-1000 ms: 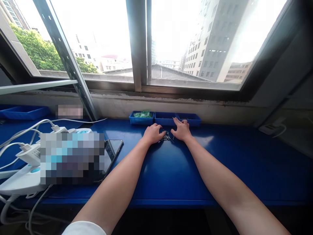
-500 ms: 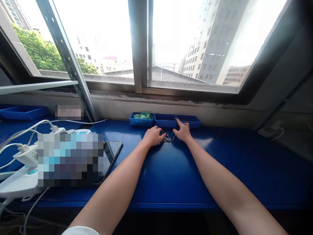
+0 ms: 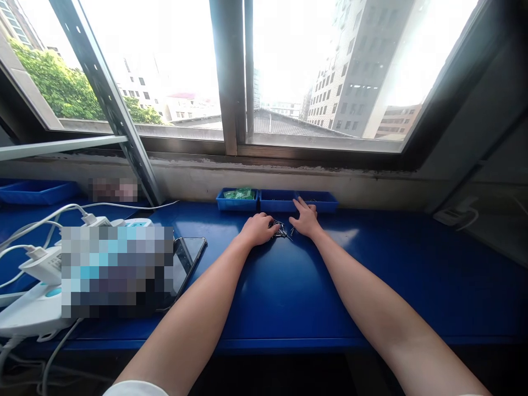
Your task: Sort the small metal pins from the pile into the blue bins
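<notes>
A small heap of dark and silver screws (image 3: 282, 231) lies on the blue table (image 3: 284, 291). My left hand (image 3: 259, 228) rests at the heap's left side, fingers loosely bent, with a gap between thumb and index finger; its fingertips are partly hidden. To the right of the heap, my right hand (image 3: 307, 218) reaches forward, fingers stretched out and apart at the front rim of the blue bins. One loose screw (image 3: 292, 232) lies just below its thumb. The middle bin (image 3: 277, 204) and the right bin (image 3: 328, 206) hold small dark pieces too small to name.
The left bin (image 3: 237, 205) holds green-and-clear packets. On the left are a phone (image 3: 192, 258), a white power strip (image 3: 28, 313) with plugs and cables, and a blurred-out object. A metal shelf post (image 3: 142, 165) and a wall under the window stand behind.
My right index finger has shifted slightly at the bin rim, and the hand lies a little farther left. My left hand stays by the heap. The view has tilted slightly.
</notes>
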### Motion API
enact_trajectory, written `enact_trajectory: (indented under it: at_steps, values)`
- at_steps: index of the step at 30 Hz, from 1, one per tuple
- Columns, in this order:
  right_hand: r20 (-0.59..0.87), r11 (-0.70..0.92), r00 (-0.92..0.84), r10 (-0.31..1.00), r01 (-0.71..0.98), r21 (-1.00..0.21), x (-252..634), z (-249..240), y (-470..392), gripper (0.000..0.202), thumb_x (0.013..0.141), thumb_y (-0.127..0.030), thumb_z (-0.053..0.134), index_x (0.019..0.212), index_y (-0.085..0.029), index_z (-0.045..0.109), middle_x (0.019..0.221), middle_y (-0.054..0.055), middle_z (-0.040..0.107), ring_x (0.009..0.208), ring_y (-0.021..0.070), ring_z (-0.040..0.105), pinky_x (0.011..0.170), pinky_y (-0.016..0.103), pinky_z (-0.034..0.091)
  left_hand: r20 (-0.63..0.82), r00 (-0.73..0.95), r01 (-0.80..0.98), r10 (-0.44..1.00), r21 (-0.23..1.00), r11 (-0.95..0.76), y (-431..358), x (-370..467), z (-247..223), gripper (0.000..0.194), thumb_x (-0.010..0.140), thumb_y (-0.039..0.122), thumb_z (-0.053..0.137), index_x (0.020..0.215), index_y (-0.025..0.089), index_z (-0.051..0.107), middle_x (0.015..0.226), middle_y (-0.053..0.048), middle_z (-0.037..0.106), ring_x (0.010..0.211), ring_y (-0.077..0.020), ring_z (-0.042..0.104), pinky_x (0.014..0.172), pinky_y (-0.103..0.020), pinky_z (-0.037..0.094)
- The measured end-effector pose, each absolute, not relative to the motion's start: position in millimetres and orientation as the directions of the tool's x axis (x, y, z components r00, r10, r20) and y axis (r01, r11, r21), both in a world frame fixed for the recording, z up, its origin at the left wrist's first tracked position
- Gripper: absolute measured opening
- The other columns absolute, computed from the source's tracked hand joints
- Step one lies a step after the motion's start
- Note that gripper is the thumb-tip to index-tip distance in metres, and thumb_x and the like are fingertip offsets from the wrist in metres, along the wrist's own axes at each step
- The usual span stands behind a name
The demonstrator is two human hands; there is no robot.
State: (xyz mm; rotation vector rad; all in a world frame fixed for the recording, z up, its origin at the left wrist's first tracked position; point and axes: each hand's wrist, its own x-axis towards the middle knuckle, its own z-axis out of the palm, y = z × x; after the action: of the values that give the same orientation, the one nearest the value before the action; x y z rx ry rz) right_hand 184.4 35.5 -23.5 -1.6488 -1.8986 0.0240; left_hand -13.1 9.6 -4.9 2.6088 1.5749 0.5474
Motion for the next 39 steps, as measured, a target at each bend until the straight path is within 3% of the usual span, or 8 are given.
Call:
enact_trajectory:
  at_steps: [3, 6, 10, 16, 24, 29, 35, 39]
  values:
    - [0.506, 0.274, -0.033, 0.862, 0.870, -0.409, 184, -23, 35, 0.057, 0.074, -0.030, 0.055, 0.130, -0.020, 0.049, 0.139, 0.008, 0.042, 0.116, 0.0306, 0.037, 0.095, 0.046, 0.034, 0.274, 0.411, 0.851, 0.869, 0.225, -0.474, 12, -13, -6, 0.043, 0.091, 0.045, 0.032, 0.103, 0.021, 0.064, 0.108, -0.009, 0.062, 0.101, -0.0246, 0.056, 0.081, -0.032, 0.044]
    - [0.602, 0.370, -0.060, 0.796, 0.835, -0.406, 183, -20, 32, 0.031, 0.075, -0.025, 0.054, 0.102, -0.018, 0.067, 0.115, 0.009, 0.058, 0.109, 0.0270, 0.043, 0.094, 0.041, 0.037, 0.279, 0.418, 0.851, 0.864, 0.211, -0.480, 14, -14, -8, 0.040, 0.091, 0.037, 0.030, 0.105, 0.020, 0.063, 0.109, -0.009, 0.062, 0.102, -0.0248, 0.055, 0.084, -0.034, 0.043]
    - [0.676, 0.487, -0.131, 0.725, 0.792, -0.369, 177, -16, 28, 0.017, 0.078, -0.023, 0.054, 0.082, -0.019, 0.070, 0.090, 0.007, 0.062, 0.093, 0.0225, 0.050, 0.087, 0.036, 0.041, 0.269, 0.441, 0.848, 0.856, 0.188, -0.496, 15, -14, -9, 0.038, 0.090, 0.036, 0.032, 0.106, 0.020, 0.063, 0.112, -0.008, 0.061, 0.102, -0.0248, 0.054, 0.085, -0.034, 0.043]
    - [0.488, 0.523, -0.322, 0.812, 0.772, -0.362, 173, -20, 28, 0.018, 0.081, -0.027, 0.056, 0.079, -0.021, 0.073, 0.080, 0.004, 0.066, 0.082, 0.0187, 0.055, 0.078, 0.031, 0.043, 0.267, 0.437, 0.835, 0.859, 0.235, -0.498, 15, -14, -8, 0.046, 0.091, 0.047, 0.028, 0.109, 0.021, 0.060, 0.112, -0.009, 0.062, 0.103, -0.0264, 0.054, 0.085, -0.036, 0.043]
    - [0.373, 0.391, -0.256, 0.892, 0.850, -0.352, 170, -21, 29, 0.017, 0.081, -0.023, 0.053, 0.076, -0.017, 0.068, 0.087, 0.007, 0.064, 0.080, 0.0165, 0.057, 0.073, 0.026, 0.042, 0.261, 0.428, 0.831, 0.865, 0.262, -0.490, 14, -14, -6, 0.050, 0.090, 0.052, 0.025, 0.105, 0.021, 0.061, 0.110, -0.009, 0.062, 0.103, -0.0259, 0.054, 0.083, -0.034, 0.043]
    - [0.405, 0.359, -0.198, 0.893, 0.856, -0.372, 167, -20, 25, 0.017, 0.085, -0.019, 0.047, 0.085, -0.017, 0.063, 0.089, 0.008, 0.065, 0.084, 0.0182, 0.057, 0.072, 0.026, 0.042, 0.250, 0.423, 0.841, 0.871, 0.250, -0.480, 12, -13, -5, 0.048, 0.090, 0.052, 0.029, 0.107, 0.020, 0.061, 0.111, -0.009, 0.063, 0.105, -0.0258, 0.054, 0.085, -0.033, 0.042]
    - [0.517, 0.480, -0.239, 0.822, 0.780, -0.402, 165, -18, 22, 0.037, 0.088, -0.013, 0.038, 0.119, -0.019, 0.056, 0.101, 0.008, 0.062, 0.089, 0.0179, 0.059, 0.075, 0.027, 0.045, 0.303, 0.409, 0.839, 0.861, 0.245, -0.485, 13, -14, -5, 0.045, 0.089, 0.049, 0.035, 0.116, 0.021, 0.058, 0.115, -0.009, 0.061, 0.107, -0.0261, 0.054, 0.086, -0.034, 0.042]
    - [0.512, 0.504, -0.268, 0.816, 0.764, -0.403, 165, -17, 21, 0.032, 0.087, -0.013, 0.037, 0.105, -0.017, 0.064, 0.098, 0.008, 0.062, 0.087, 0.0178, 0.059, 0.076, 0.028, 0.047, 0.307, 0.402, 0.840, 0.863, 0.252, -0.481, 14, -15, -5, 0.042, 0.088, 0.048, 0.039, 0.112, 0.020, 0.061, 0.114, -0.010, 0.062, 0.107, -0.0260, 0.054, 0.088, -0.033, 0.042]
